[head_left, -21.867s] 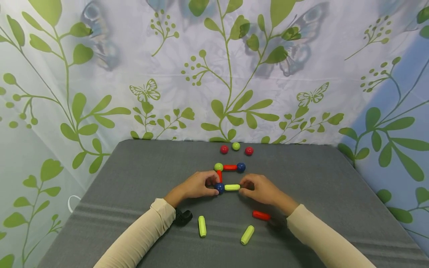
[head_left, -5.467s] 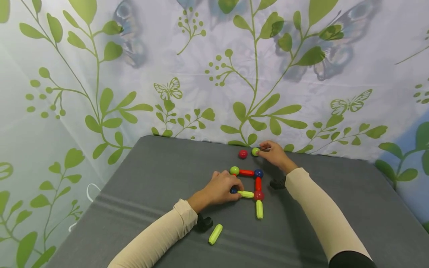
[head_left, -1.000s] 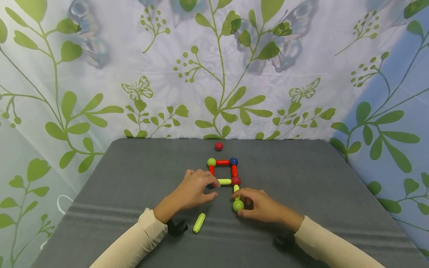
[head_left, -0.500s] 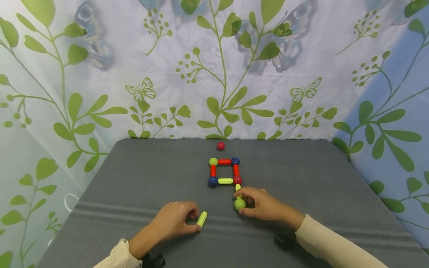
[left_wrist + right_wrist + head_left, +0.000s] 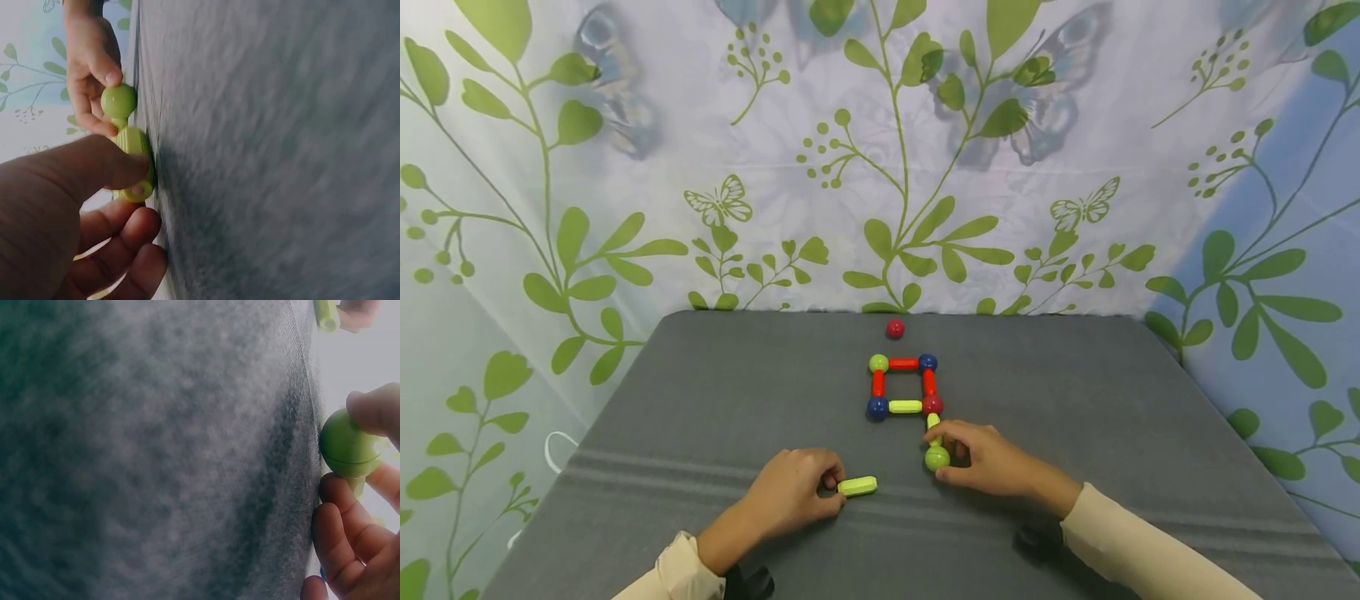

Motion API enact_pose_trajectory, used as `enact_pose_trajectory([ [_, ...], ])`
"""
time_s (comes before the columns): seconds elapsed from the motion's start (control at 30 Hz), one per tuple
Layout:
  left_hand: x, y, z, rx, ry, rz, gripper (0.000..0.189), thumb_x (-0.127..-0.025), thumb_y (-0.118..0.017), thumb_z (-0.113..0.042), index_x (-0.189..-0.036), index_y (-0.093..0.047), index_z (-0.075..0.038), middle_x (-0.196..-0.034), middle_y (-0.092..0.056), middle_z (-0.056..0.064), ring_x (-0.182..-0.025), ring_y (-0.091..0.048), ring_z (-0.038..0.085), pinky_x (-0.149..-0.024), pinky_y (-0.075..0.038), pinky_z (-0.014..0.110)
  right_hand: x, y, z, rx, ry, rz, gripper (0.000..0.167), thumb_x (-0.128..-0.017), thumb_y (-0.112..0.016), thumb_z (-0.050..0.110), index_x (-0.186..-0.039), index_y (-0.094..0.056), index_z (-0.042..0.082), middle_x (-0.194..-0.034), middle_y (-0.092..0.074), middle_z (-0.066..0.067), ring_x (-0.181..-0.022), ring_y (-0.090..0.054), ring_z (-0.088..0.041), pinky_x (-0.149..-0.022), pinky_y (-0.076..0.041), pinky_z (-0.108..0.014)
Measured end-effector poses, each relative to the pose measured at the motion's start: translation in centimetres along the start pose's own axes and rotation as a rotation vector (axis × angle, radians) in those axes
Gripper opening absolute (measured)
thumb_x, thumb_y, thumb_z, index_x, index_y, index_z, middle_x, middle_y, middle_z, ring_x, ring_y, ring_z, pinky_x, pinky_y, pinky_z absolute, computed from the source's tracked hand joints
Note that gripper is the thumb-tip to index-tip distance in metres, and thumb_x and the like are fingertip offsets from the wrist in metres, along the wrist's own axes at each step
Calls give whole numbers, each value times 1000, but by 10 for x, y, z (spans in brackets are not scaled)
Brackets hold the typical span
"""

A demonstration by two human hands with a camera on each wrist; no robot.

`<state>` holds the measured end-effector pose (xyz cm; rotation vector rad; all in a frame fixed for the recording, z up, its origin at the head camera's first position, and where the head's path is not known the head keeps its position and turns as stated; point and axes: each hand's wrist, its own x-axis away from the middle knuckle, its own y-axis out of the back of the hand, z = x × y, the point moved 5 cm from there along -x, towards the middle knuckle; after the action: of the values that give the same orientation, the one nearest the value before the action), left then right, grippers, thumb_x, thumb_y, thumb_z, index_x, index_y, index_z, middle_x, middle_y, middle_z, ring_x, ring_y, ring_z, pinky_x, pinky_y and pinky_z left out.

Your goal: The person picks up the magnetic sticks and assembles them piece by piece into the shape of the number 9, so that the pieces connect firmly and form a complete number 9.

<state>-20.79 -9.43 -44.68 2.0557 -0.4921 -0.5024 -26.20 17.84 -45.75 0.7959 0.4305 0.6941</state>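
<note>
My left hand (image 5: 797, 487) pinches the near end of a loose yellow-green rod (image 5: 859, 486) between thumb and fingers, low over the grey cloth. In the left wrist view the thumb lies along the rod's ribbed side. My right hand (image 5: 988, 457) grips a green ball (image 5: 937, 458), thumb on one side and fingers on the other. That ball joins a yellow-green rod (image 5: 934, 429), partly behind the fingers, which leads to a red ball (image 5: 932, 404). This red ball is one corner of a square with blue balls (image 5: 877, 407), a green ball (image 5: 878, 363), red rods (image 5: 903, 364) and one yellow-green rod (image 5: 905, 407).
A single red ball (image 5: 895, 329) lies behind the square, close to the table's back edge. The grey cloth (image 5: 737, 392) covers the table, and a leaf-patterned curtain (image 5: 820, 208) hangs behind it. Dark straps sit at both wrists.
The left hand has left the square's blue corner, moved down to the loose rod, taken hold of it and turned it to point rightward. The right hand stays on the green ball.
</note>
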Motion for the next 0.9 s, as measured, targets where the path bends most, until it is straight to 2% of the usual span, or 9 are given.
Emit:
enact_pose_trajectory([
  [0.23, -9, -5, 2, 88, -34, 49, 14, -84, -81, -18, -94, -72, -20, -88, -61, -14, -77, -56, 0, -68, -49, 25, 1, 0, -1, 5, 4, -10, 41, -91, -79, 27, -128, -62, 18, -91, -58, 10, -77, -55, -11, -66, -46, -27],
  [0.37, -19, -9, 0, 93, -62, 24, 13, -84, -81, -17, -95, -74, -19, -86, -62, -14, -75, -55, 1, -68, -48, 24, 2, 1, -1, 5, -12, -6, 42, -91, -78, 27, -129, -62, 19, -92, -59, 10, -77, -56, -11, -68, -46, -28],
  [0.67, -51, -21, -12, 95, -90, 16, 13, -86, -80, -21, -98, -74, -21, -87, -63, -14, -76, -56, 0, -69, -48, 24, 2, 2, 2, -12, -2, -6, 40, -93, -76, 28, -129, -62, 18, -91, -58, 9, -77, -55, -13, -67, -46, -28],
  [0.9, -65, -29, -16, 109, -106, 13, 15, -85, -82, -19, -99, -75, -18, -87, -64, -11, -76, -58, 4, -69, -49, 23, 1, 2, 2, -20, -7, -5, 40, -93, -77, 26, -129, -62, 16, -91, -58, 7, -77, -55, -15, -67, -46, -28],
])
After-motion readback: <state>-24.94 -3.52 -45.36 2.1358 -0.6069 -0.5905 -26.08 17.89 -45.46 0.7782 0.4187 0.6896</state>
